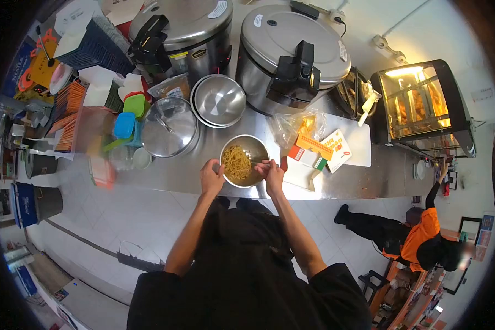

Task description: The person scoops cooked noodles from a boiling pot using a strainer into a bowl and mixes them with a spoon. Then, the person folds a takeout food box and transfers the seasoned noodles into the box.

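A steel mixing bowl [254, 146] stands near the counter's front edge, with yellow-brown noodles [236, 163] heaped on its left side. My left hand [211, 177] grips the left rim, thumb at the edge. At the right rim, my right hand [271, 175] has its fingers pinched together and reaching over the inside. Something thin may be between them; it is too small to make out. Right of the bowl lies an opened orange and white food carton [302, 175].
Behind stand two large rice cookers [294, 49], [181, 27], nested steel bowls [220, 102] and a lidded pot [169, 129]. Right are a plastic bag [283, 129], a white board [360, 146] and a lit display warmer [423, 110]. Another person [421, 236] in orange stands far right.
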Action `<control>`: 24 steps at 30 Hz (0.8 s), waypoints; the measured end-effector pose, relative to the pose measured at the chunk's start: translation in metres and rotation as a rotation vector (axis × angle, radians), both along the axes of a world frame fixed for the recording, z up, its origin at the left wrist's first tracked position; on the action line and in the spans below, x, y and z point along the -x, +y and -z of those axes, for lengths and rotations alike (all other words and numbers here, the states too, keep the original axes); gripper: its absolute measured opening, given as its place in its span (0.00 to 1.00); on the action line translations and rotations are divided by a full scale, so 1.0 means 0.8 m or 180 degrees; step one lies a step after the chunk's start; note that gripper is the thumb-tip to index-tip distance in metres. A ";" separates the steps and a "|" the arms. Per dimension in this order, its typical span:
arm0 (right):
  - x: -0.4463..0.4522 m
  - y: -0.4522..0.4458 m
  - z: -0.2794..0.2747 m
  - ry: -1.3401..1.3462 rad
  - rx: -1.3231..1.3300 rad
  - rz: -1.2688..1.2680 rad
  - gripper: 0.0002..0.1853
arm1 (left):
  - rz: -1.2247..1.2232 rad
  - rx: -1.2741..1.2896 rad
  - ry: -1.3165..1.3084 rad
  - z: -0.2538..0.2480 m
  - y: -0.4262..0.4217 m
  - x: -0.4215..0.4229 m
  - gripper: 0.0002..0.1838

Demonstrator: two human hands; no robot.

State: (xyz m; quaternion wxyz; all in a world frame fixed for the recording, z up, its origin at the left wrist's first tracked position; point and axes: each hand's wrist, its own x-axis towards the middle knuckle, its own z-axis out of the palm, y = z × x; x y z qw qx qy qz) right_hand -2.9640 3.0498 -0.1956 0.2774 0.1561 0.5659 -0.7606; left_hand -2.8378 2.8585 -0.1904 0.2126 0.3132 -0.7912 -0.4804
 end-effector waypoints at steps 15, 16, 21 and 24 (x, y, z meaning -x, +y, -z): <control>0.022 0.009 -0.101 0.1384 -0.0963 -0.0432 0.25 | -0.0478 -0.1356 -0.0312 0.002 -0.004 -0.009 0.13; 0.022 0.006 -0.100 0.1838 -0.1304 -0.0552 0.24 | -0.0544 -0.1590 -0.0368 0.001 -0.005 -0.012 0.14; 0.008 -0.010 -0.045 0.2188 -0.1742 -0.0538 0.25 | -0.0354 -0.1511 -0.0185 0.018 -0.001 -0.014 0.14; -0.015 -0.040 -0.012 0.2107 -0.1932 -0.0850 0.25 | -0.0217 -0.1144 -0.0174 0.005 0.009 -0.004 0.15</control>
